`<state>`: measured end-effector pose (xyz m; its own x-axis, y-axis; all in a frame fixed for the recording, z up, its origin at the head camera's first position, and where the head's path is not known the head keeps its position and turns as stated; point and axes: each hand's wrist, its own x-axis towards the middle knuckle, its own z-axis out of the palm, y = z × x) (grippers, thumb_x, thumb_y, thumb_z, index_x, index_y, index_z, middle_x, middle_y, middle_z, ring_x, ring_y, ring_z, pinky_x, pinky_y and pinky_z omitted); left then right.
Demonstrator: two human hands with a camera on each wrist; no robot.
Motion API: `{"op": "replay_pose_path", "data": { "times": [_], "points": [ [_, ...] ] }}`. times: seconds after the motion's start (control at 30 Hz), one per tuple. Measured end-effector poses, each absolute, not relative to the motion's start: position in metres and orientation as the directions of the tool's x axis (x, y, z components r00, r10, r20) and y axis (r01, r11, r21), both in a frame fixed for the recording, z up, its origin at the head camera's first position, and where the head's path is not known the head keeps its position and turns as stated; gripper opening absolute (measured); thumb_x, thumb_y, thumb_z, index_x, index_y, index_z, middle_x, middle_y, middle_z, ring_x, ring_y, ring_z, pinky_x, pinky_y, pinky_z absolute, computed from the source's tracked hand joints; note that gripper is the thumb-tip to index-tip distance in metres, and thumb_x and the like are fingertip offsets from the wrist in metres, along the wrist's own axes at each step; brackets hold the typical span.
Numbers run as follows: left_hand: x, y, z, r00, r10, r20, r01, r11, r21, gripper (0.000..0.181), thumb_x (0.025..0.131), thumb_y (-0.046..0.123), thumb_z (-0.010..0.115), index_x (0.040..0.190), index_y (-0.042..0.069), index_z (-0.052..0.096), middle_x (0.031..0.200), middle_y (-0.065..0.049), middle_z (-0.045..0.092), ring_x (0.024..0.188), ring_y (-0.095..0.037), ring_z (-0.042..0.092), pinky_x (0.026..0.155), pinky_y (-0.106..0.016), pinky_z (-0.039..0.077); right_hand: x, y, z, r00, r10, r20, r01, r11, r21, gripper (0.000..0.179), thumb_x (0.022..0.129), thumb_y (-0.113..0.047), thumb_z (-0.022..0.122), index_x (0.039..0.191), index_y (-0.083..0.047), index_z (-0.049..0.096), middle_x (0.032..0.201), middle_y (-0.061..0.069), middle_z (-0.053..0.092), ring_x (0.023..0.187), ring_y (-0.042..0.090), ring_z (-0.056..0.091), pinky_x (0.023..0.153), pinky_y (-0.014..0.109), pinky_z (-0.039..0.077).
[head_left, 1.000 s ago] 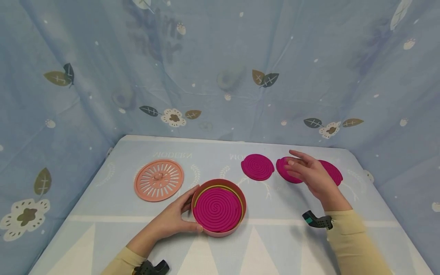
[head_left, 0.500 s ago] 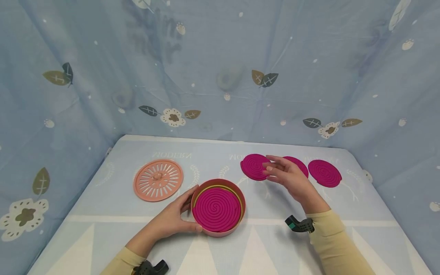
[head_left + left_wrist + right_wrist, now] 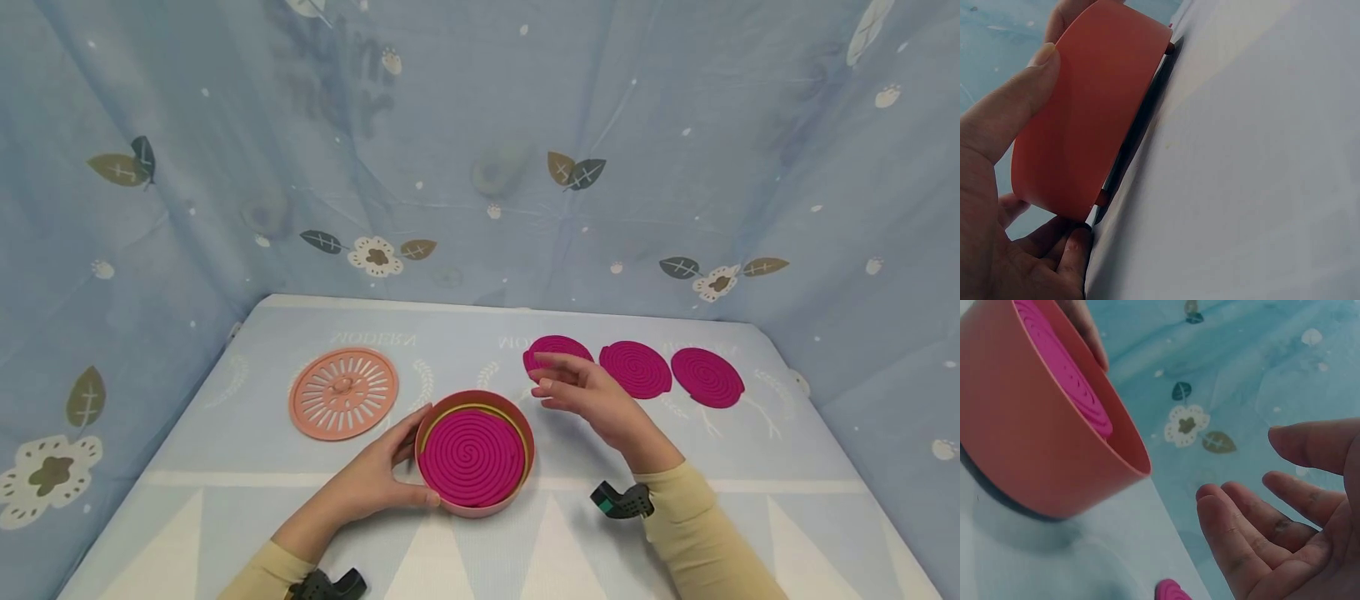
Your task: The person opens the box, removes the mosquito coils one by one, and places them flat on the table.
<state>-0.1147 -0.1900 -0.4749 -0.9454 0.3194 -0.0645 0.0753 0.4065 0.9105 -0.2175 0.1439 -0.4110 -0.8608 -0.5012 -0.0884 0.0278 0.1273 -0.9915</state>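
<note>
A round salmon-pink mosquito coil box point(image 3: 529, 475) stands on the table in front of me. Inside it lies a magenta mosquito coil point(image 3: 471, 458), with a yellow-green rim showing around the edge. My left hand point(image 3: 375, 479) holds the box by its left side, thumb near the front and fingers behind; the left wrist view shows the box wall point(image 3: 1094, 106) between them. My right hand point(image 3: 600, 404) hovers right of the box with nothing in it, fingers loosely bent and apart. It partly covers one loose magenta coil point(image 3: 558, 342) on the table behind.
Two more magenta coils, the middle one point(image 3: 636, 369) and the right one point(image 3: 707, 377), lie flat toward the back right. A slotted salmon lid with a knob point(image 3: 343, 393) lies at the left. A patterned blue curtain point(image 3: 480, 167) closes off the table's far side.
My right hand has moved left from above the middle and right coils toward the box, uncovering those two coils. The left hand and the box have stayed in place.
</note>
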Motion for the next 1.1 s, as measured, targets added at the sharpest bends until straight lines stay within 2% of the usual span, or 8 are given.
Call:
{"op": "replay_pose_path", "data": {
  "times": [0.17,0.57,0.83,1.1],
  "points": [
    [-0.115,-0.19,-0.474,-0.949,0.308,-0.07,0.071,0.423,0.903,0.122,0.059,0.05,0.093,0.157,0.029,0.026,0.155,0.012,0.032,0.136,-0.009,0.04,0.112,-0.027,0.037,-0.215,0.13,-0.414,-0.83,-0.553,-0.073,-0.017,0.156,-0.988,0.055,0.094,-0.019,0.069,0.143,-0.004,0.048,0.134,0.026,0.054,0.112,0.033,0.063,0.093,0.04,0.057],
    [-0.114,-0.191,-0.472,-0.949,0.308,-0.067,0.07,0.414,0.908,0.123,0.059,0.049,0.094,0.158,0.028,0.025,0.155,0.012,0.032,0.137,-0.009,0.039,0.112,-0.026,0.037,-0.201,0.11,-0.416,-0.776,-0.622,-0.109,-0.047,0.228,-0.972,0.052,0.094,-0.023,0.07,0.142,-0.015,0.053,0.13,0.014,0.061,0.114,0.034,0.062,0.096,0.039,0.055],
    [-0.114,-0.192,-0.473,-0.948,0.312,-0.055,0.082,0.411,0.908,0.123,0.059,0.049,0.094,0.158,0.028,0.024,0.155,0.01,0.033,0.137,-0.01,0.04,0.112,-0.027,0.038,-0.19,0.104,-0.412,-0.742,-0.658,-0.129,-0.091,0.289,-0.953,0.055,0.095,-0.025,0.068,0.145,-0.013,0.049,0.132,0.014,0.06,0.118,0.021,0.06,0.094,0.036,0.056],
    [-0.115,-0.19,-0.475,-0.946,0.32,-0.061,0.082,0.415,0.906,0.123,0.059,0.05,0.093,0.158,0.028,0.024,0.155,0.012,0.032,0.137,-0.009,0.04,0.112,-0.027,0.038,-0.188,0.106,-0.411,-0.728,-0.674,-0.122,-0.093,0.273,-0.957,0.056,0.097,-0.023,0.066,0.147,-0.01,0.046,0.134,0.016,0.059,0.124,0.023,0.056,0.097,0.034,0.054]
  ]
}}
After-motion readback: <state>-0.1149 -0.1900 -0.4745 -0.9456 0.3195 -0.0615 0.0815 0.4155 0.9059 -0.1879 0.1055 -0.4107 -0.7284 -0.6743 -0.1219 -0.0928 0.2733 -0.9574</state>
